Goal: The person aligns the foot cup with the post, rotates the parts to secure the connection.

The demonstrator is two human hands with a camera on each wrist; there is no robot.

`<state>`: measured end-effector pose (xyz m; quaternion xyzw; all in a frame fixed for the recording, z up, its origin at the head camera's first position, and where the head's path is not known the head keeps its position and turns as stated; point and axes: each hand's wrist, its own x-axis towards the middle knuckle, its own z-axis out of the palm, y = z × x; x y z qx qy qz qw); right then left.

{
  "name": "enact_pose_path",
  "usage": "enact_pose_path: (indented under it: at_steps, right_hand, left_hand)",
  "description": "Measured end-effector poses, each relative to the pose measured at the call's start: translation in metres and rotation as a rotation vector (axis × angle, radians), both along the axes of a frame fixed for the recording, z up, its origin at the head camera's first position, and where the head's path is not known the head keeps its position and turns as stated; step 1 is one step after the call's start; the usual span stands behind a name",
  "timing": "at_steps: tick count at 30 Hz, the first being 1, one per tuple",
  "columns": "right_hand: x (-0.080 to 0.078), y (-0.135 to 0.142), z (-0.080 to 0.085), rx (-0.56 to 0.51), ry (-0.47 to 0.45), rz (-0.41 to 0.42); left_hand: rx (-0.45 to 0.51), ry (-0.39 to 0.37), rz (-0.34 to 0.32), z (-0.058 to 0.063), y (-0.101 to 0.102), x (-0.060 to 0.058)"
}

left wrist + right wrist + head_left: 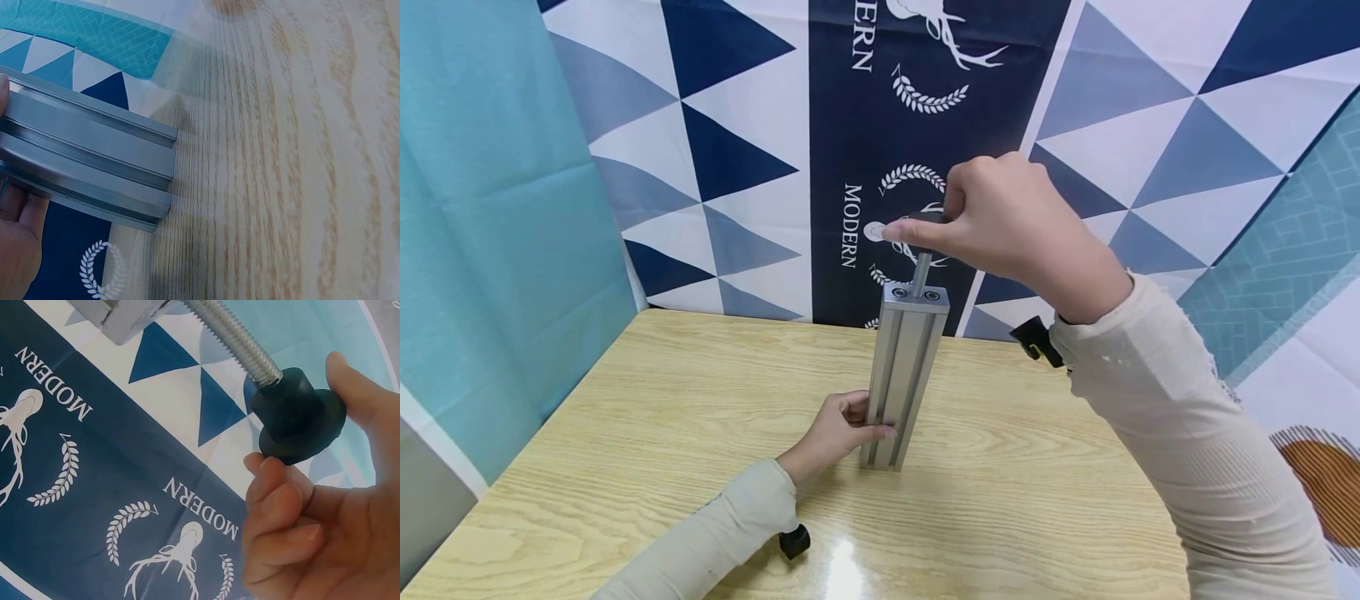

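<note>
An aluminium extrusion profile (pixel 901 358) stands upright, slightly tilted, on the wooden table. My left hand (pixel 835 433) grips it low down, thumb across the front face and fingers round the far side. In the left wrist view the grooved profile (pixel 94 137) meets the table with its end. From its top plate (pixel 917 296), which has two bolts, rises a threaded rod (pixel 234 340) with a black levelling foot (pixel 300 419) on it. My right hand (pixel 1015 217) pinches the foot's round base between thumb and fingers.
The wood-grain table (pixel 700 400) spreads beneath both hands. Behind it hangs a patterned cloth (pixel 737 150) with triangles and deer prints. A teal curtain (pixel 475 208) hangs at the left. Black camera mounts (pixel 794 542) sit at the wrists.
</note>
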<state>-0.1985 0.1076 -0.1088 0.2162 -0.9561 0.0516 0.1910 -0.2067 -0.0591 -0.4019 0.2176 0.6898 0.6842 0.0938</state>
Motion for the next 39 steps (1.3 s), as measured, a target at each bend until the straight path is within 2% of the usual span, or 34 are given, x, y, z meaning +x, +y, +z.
enact_pose_path:
  at_steps: [9,14,16,19,21,24,27,31,39]
  right_hand:
    - [0.001,0.001,0.002,0.014,-0.014,0.009]
    - [0.005,0.008,0.011,0.045,-0.126,0.041]
    - [0.005,0.013,0.016,0.075,-0.194,0.102]
    - [0.001,0.021,0.021,0.131,-0.272,0.261]
    - [-0.002,0.024,0.023,0.162,-0.308,0.373]
    - [-0.005,0.027,0.024,0.193,-0.339,0.483]
    - [-0.007,0.029,0.024,0.21,-0.351,0.539]
    - [-0.009,0.03,0.023,0.241,-0.317,0.584]
    - [-0.012,0.03,0.023,0.265,-0.232,0.587]
  left_hand:
    - [0.008,0.005,-0.002,-0.001,-0.001,0.0]
    - [0.003,-0.002,-0.003,-0.003,0.0,-0.001]
    - [0.005,-0.005,-0.003,-0.009,0.0,-0.005]
    - [0.01,0.0,0.002,-0.019,0.001,-0.011]
    - [0.014,0.002,0.005,-0.023,0.001,-0.014]
    - [0.01,0.002,0.01,-0.026,0.001,-0.015]
    - [0.007,0.001,0.01,-0.028,0.001,-0.015]
    - [0.01,0.011,0.004,-0.027,0.001,-0.014]
    - [0.004,0.01,0.008,-0.026,0.001,-0.014]
